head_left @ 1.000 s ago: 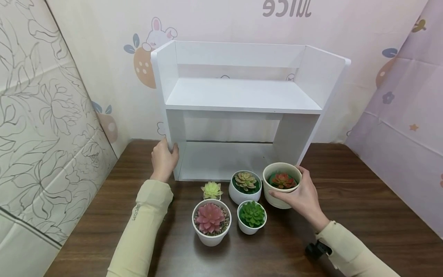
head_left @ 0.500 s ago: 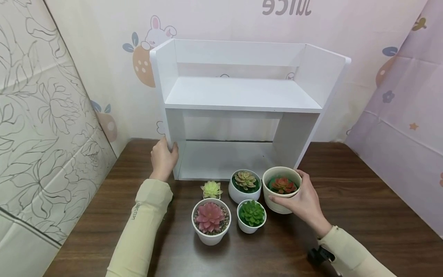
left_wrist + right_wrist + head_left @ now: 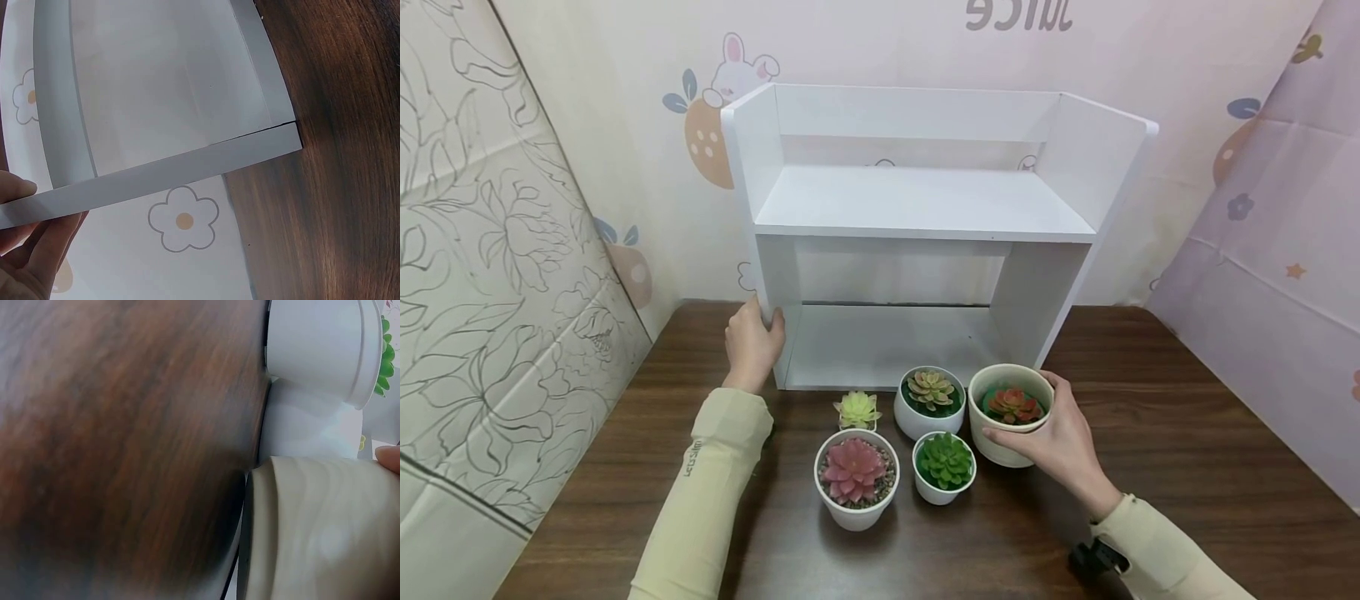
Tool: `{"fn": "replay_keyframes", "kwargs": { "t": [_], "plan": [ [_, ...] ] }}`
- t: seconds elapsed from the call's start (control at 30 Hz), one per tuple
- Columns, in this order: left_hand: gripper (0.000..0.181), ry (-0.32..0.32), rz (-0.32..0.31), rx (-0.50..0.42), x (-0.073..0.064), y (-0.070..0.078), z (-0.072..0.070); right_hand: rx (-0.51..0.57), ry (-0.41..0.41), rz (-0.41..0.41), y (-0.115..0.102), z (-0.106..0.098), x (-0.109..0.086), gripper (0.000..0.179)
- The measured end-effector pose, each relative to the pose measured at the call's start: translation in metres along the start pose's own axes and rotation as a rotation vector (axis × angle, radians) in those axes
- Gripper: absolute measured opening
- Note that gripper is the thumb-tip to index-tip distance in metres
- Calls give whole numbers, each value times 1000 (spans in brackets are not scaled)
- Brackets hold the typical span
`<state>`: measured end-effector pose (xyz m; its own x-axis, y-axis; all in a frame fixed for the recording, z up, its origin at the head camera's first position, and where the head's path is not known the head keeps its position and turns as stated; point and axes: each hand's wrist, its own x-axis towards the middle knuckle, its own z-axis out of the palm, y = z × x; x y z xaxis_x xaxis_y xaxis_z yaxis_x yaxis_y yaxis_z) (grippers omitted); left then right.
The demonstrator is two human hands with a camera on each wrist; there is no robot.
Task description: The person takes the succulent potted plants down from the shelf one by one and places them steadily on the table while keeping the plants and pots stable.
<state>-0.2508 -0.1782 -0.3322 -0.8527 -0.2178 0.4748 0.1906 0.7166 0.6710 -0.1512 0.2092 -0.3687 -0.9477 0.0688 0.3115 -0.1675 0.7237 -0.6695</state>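
With its thumb inside and fingers outside, my left hand (image 3: 752, 343) grips the front edge of the left side panel of a white two-tier shelf (image 3: 925, 204). The left wrist view shows the same panel edge (image 3: 156, 176) between thumb and fingers. My right hand (image 3: 1063, 437) holds a cream pot (image 3: 1006, 442) with a red-green succulent (image 3: 1013, 405) by its right side, thumb along the front. In the right wrist view the cream pot (image 3: 337, 531) is at or very near the wood surface; I cannot tell if it touches. Its plant is hidden there.
Left of the cream pot stand a white bowl-shaped pot (image 3: 917, 423) with a pale succulent, a small green succulent (image 3: 944, 462), a pink succulent (image 3: 853, 472) in a white pot and a yellow-green one (image 3: 857, 410). All are on the brown wooden table (image 3: 647, 433), before the shelf.
The cream pot has come down and slightly toward me, with my right hand still holding it. My left hand stays on the shelf panel; the other pots have not moved.
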Motion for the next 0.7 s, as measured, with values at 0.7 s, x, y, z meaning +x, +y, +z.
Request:
{"fn": "replay_keyframes", "kwargs": {
  "t": [0.7],
  "plan": [
    [32,4,4,-2,1,-1,1,27,-17,68,2,-4,-5,103]
  ]
}}
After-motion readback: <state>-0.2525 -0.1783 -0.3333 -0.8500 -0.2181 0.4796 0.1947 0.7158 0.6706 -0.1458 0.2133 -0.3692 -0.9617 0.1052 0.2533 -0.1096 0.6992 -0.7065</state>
